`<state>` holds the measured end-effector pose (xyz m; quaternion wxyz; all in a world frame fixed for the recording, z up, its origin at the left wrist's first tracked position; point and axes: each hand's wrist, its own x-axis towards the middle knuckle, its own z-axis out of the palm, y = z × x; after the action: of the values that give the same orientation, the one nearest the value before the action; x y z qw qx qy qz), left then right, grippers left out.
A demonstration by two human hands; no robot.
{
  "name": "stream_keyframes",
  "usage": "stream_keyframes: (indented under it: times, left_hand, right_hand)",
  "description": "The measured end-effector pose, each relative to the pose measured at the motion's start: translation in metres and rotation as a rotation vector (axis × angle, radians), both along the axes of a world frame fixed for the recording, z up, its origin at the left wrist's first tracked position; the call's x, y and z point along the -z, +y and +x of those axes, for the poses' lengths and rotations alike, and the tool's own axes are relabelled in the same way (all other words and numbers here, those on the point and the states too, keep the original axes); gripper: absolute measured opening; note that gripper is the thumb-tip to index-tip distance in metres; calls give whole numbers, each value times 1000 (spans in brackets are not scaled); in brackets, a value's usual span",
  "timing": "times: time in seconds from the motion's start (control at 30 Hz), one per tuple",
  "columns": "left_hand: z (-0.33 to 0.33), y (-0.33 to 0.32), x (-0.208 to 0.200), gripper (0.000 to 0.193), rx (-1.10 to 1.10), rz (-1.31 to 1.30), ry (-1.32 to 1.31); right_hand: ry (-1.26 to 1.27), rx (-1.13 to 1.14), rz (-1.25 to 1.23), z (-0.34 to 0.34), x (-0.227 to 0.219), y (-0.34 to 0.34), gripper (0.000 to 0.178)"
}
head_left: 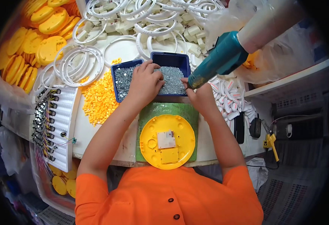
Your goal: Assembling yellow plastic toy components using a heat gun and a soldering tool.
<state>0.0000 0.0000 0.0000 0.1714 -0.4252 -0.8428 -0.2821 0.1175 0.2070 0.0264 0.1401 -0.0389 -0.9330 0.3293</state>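
My left hand (pixel 145 80) reaches over two blue bins of small metal screws, its fingers curled down at the screws (pixel 174 77); whatever they pinch is hidden. The left bin (pixel 115 84) touches the right bin (pixel 189 63). At the right bin's right edge is my right hand (pixel 202 98), thumb and forefinger drawn together, partly behind a teal electric screwdriver (pixel 219 60) that slants down from the upper right. What the right fingers hold cannot be made out. Nearest me, a round yellow plastic cover (pixel 185 138) with a white box-shaped part (pixel 166 140) lies on a green mat (pixel 149 108).
Small yellow parts (pixel 99 101) are heaped left of the bins. White rings (pixel 80 65), yellow discs (pixel 52 48) and pale blocks (pixel 194 32) crowd the back. White foam with wired parts (pixel 61 127) stands at left. Right are white pieces (pixel 228 97) and a black phone-like slab (pixel 239 127).
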Motion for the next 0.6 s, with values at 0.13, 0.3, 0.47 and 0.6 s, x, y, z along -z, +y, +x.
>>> stream_keyframes:
  times: [0.13,0.3,0.47,0.6]
  left_hand:
    - [3,4,-2,14,-1,68,0]
    - [4,-3,2,11,-6,66,34]
    - [17,-13,-2,10,10,128,26]
    - [67,-37,-24,11,100,138,-240]
  right_hand:
    - [-51,-4,-248,48,-19,-20,19]
    - [-219,-108,-328,95,-12,-49,15]
    - [11,-252,-72,103,2,-66,11]
    - [35,-255,23,106,10,-69,11]
